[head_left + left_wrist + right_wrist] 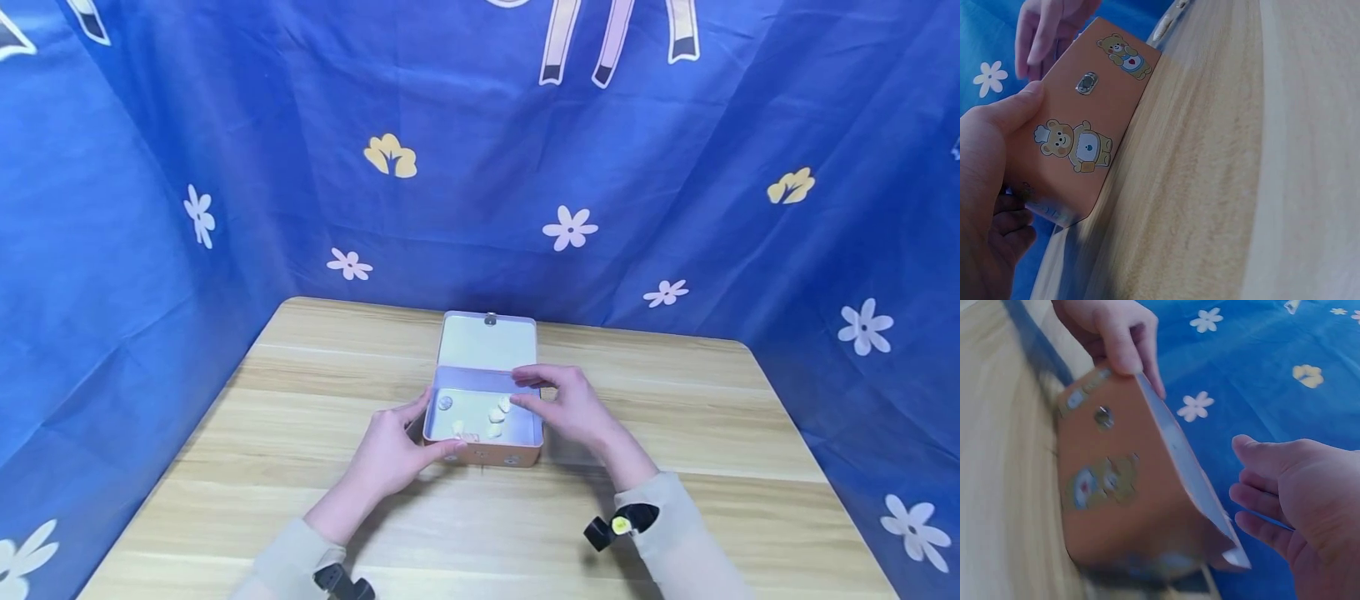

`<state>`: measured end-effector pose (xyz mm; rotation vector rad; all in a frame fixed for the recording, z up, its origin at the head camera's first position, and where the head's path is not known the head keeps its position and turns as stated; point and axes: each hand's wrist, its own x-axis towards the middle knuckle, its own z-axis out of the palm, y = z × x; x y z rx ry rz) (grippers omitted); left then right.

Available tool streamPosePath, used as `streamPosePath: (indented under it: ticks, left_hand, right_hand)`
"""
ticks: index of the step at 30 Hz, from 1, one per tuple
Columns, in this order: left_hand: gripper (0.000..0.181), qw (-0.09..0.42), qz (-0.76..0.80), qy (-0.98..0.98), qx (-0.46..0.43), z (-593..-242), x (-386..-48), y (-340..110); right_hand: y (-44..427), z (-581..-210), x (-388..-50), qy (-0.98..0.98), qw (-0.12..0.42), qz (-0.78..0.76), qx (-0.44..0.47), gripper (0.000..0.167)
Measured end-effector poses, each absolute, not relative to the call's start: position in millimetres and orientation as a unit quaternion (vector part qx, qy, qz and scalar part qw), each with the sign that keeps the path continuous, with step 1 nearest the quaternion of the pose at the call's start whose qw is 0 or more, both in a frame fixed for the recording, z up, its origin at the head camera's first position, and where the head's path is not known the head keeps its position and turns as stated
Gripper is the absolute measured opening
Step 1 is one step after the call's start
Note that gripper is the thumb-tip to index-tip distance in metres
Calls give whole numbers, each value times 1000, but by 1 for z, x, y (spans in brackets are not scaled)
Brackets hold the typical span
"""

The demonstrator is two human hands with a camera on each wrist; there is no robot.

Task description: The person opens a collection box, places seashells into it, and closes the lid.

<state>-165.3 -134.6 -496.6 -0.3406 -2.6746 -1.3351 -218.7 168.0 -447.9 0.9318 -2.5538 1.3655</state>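
Observation:
An orange tin box [480,455] with printed bears and a metal clasp [1087,83] stands on the table, its lid [489,342] raised at the back. Inside lie several small whitish pieces [496,415], a round greyish piece [445,403] at the left and a pinkish piece [469,437] by the front wall; their kind is too small to tell. My left hand [392,454] grips the box's left front corner, thumb along the front rim, other fingers at the left side. Over the box's right edge hovers my right hand [567,404], fingers slightly bent and apart, nothing visible between them.
The box sits toward the far side of a light wood-grain table [315,392]. Behind and beside the table hangs a blue cloth [465,200] printed with flowers. Both wrists wear a black camera strap [640,517] over pale sleeves.

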Motion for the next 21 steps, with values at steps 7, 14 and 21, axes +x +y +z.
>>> streamPosePath:
  ticks: [7,14,21]
  left_hand:
    - [109,73,-443,-885,-119,-497,-165,-134]
    - [107,74,-440,-887,-118,-497,-165,-134]
    - [108,65,-438,-890,-107,-496,-164,-133]
  right_hand:
    - [216,-447,-208,-852,89,444,264,33]
    - [255,-457,-195,-880,74,418,216,36]
    - [277,-475,-187,-893,74,397,201,35]
